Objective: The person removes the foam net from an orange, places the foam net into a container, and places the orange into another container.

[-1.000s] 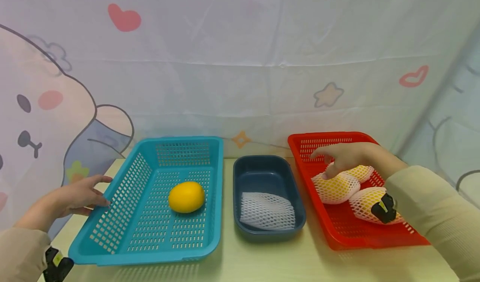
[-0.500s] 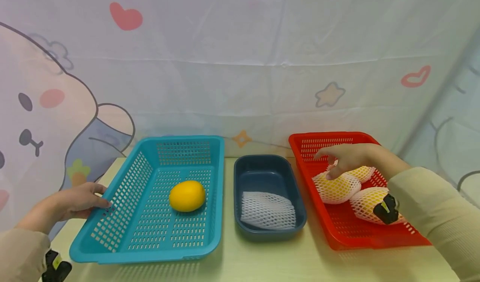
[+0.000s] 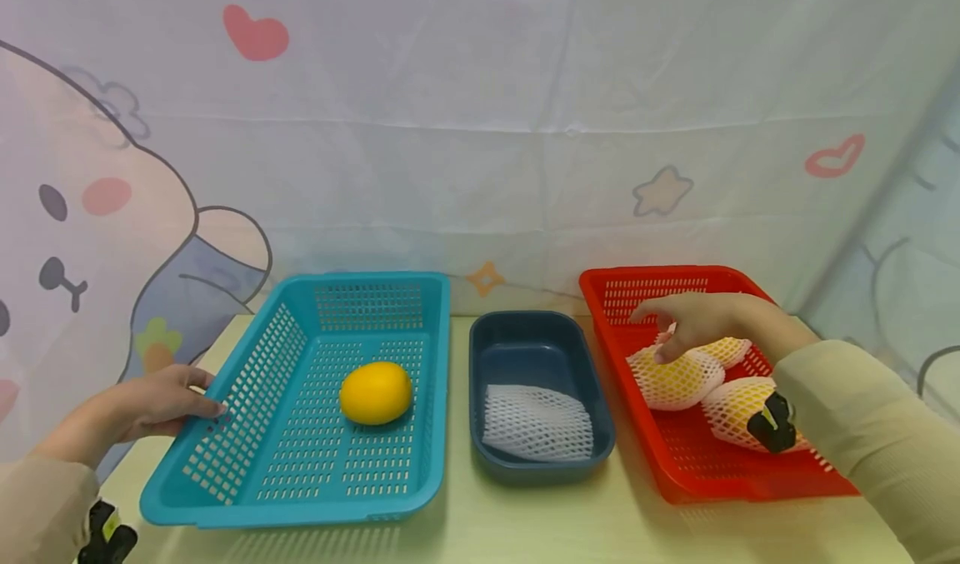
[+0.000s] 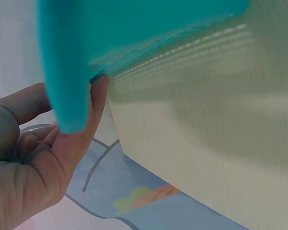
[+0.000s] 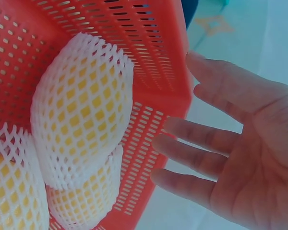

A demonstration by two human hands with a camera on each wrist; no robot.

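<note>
On the left stands a turquoise plastic basket (image 3: 416, 497) with slotted walls, and one smooth yellow oval fruit (image 3: 375, 393) lies in it. My left hand (image 3: 161, 401) grips this basket's left rim; the left wrist view has the rim between thumb and fingers. Over the red basket (image 3: 675, 481) on the right hovers my right hand (image 3: 697, 322), its fingers loosely spread and holding nothing. Below that hand lie three yellow fruits in white foam nets, the nearest to the fingers being a netted fruit (image 5: 84, 108). In the right wrist view the fingertips overlap the red rim.
Between the two baskets stands a dark blue tub (image 3: 532, 347) with a flat white foam net (image 3: 536, 422) in it. All three containers are on a pale table (image 3: 510, 522). A printed cloth (image 3: 450, 114) hangs close behind them.
My left hand has gone from spread fingers beside the turquoise basket to gripping its rim. The right hand stays over the red basket, almost still.
</note>
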